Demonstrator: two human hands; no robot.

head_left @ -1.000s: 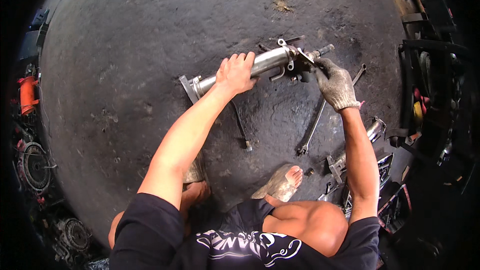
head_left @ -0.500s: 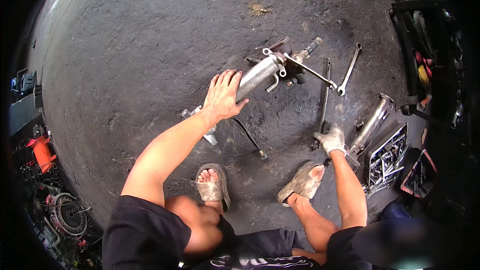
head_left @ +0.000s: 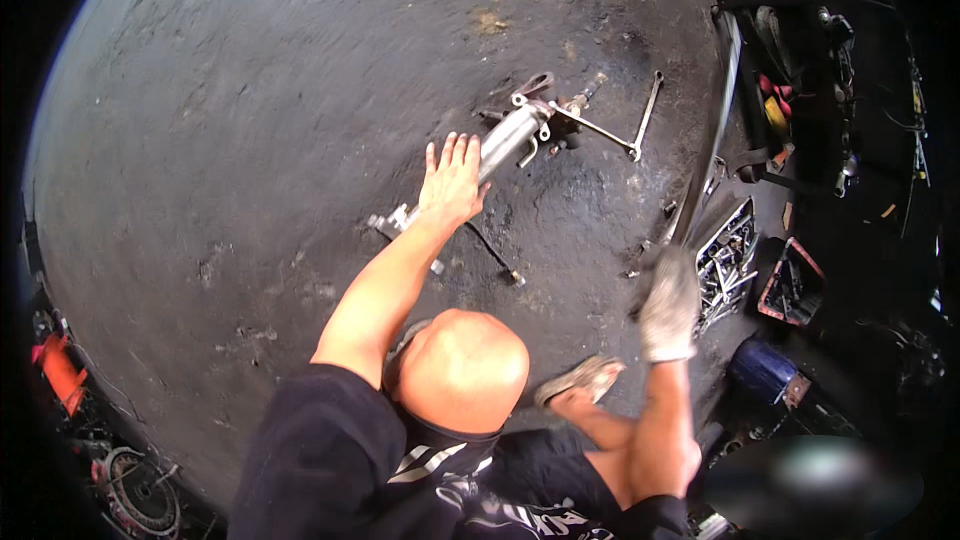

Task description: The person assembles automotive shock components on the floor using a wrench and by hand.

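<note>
My bare left hand (head_left: pixel 453 180) lies on the near end of a silver metal cylinder (head_left: pixel 514 136), fingers stretched and spread. The cylinder rests on the dark floor, with brackets and a bent pipe stub on it. A wrench (head_left: pixel 598 130) sits against the fittings at its far end, touching or nearly touching another wrench (head_left: pixel 650 112) on the floor. In my gloved right hand (head_left: pixel 670 305), closed around its lower end, is a long metal bar (head_left: pixel 712 135) raised off the floor. Motion blurs this hand slightly. A black hose (head_left: pixel 491 255) runs out below my left hand.
To the right stands a tray (head_left: pixel 728 250) full of wrenches and sockets, beside a red-edged box (head_left: pixel 793 280). A blue cylindrical object (head_left: pixel 765 368) is nearer me. Racks with straps (head_left: pixel 775 115) line the right side. An orange object (head_left: pixel 60 372) and a round machine part (head_left: pixel 140 495) lie at left.
My right hand has lifted the long bar from the floor and swung it up and nearer. My left hand stays on the cylinder. The view has shifted, and my knee shows higher.
</note>
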